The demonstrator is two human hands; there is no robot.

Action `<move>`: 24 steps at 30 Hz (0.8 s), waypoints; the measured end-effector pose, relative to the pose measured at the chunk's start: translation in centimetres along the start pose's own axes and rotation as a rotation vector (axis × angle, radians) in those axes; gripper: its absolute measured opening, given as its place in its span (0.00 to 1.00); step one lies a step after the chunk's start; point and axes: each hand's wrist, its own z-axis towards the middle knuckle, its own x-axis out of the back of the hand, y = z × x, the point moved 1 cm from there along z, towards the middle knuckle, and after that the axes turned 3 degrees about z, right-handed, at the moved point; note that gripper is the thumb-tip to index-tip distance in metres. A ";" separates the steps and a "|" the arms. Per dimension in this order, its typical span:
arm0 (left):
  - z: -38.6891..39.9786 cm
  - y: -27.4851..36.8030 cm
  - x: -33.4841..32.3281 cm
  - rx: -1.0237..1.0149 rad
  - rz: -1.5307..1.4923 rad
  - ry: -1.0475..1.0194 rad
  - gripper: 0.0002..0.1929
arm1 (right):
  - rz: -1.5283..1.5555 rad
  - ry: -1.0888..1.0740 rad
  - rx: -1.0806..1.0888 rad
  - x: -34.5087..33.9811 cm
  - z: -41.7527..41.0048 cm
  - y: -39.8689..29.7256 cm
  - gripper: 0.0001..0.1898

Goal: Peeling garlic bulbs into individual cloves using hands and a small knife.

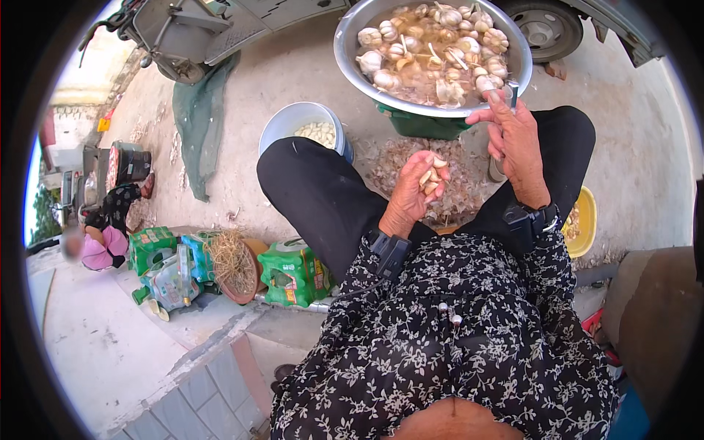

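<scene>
Several garlic cloves [430, 180] lie in the curled fingers of my left hand [411, 187], which is above the heap of garlic skins between my knees. At the near right rim of a metal basin [352, 71], my right hand [511, 135] grips a small narrow tool [514, 94], apparently a knife, its lower part hidden by the fingers. Whole garlic bulbs [448, 16] float in the basin's cloudy water. One bulb [487, 83] sits just beyond my right fingertips; whether they touch it is unclear.
Peeled cloves [318, 132] fill part of a bucket [269, 124] beyond my left knee. The basin rests on a green support [421, 125]. Garlic skins [456, 201] cover the ground. A yellow bowl [588, 220] stands right. Wrapped bottle packs [294, 272] and a seated person [104, 245] are left.
</scene>
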 end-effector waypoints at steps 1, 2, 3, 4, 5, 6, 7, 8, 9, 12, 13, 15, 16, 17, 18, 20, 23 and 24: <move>0.0 -0.1 0.2 -0.020 -0.025 0.003 0.11 | -0.173 -0.043 0.000 0.5 -0.5 0.2 0.18; 0.0 -0.1 0.4 -0.013 -0.030 0.013 0.11 | -0.345 -0.088 -0.001 1.0 -1.0 0.4 0.21; 0.0 0.1 0.3 -0.011 -0.029 -0.009 0.11 | -0.345 -0.084 -0.010 1.4 -1.8 1.0 0.21; 0.2 0.2 0.3 -0.008 -0.028 -0.032 0.11 | -0.545 -0.154 0.066 2.0 -2.5 2.0 0.21; 0.2 0.2 0.2 0.000 -0.030 -0.029 0.11 | -0.744 -0.226 0.142 2.5 -3.1 3.2 0.21; 0.1 0.4 0.1 0.018 -0.025 -0.019 0.11 | -0.984 -0.222 0.221 2.8 -3.8 4.2 0.19; 0.0 0.6 -0.2 0.035 -0.020 -0.009 0.12 | -0.983 -0.218 0.213 3.1 -4.1 4.8 0.19; 0.0 0.7 -0.5 0.040 0.000 -0.014 0.12 | -1.112 -0.270 0.198 3.4 -4.4 5.4 0.18; 0.0 0.6 -0.3 0.046 0.000 -0.009 0.12 | -1.239 -0.327 0.182 3.1 -4.7 5.6 0.17; -0.2 0.5 0.0 0.060 0.031 -0.031 0.11 | -1.302 -0.387 0.163 2.6 -5.0 5.0 0.14; -0.2 0.5 0.1 0.066 0.031 -0.030 0.11 | -1.328 -0.414 0.205 2.6 -5.1 5.0 0.14; -0.3 0.6 0.0 0.085 0.074 -0.039 0.11 | -1.342 -0.430 0.264 2.9 -5.1 5.4 0.13; -0.4 0.7 0.0 0.090 0.075 -0.036 0.11 | -1.356 -0.450 0.329 2.9 -5.1 5.6 0.12; -0.4 0.7 -0.1 0.090 0.102 -0.046 0.11 | -1.353 -0.449 0.324 3.0 -5.1 5.6 0.12; -0.5 0.8 -0.1 0.092 0.130 -0.056 0.11 | -1.346 -0.480 0.342 3.0 -5.1 5.5 0.11; -0.5 1.0 0.2 0.116 0.189 -0.058 0.12 | -1.336 -0.510 0.356 3.0 -5.1 5.5 0.10; -0.7 1.2 -0.1 0.153 0.320 -0.055 0.12 | -1.363 -0.581 0.313 3.1 -5.1 5.5 0.09; -0.8 1.3 -0.2 0.159 0.390 -0.044 0.12 | -1.387 -0.607 0.294 3.0 -5.2 5.4 0.10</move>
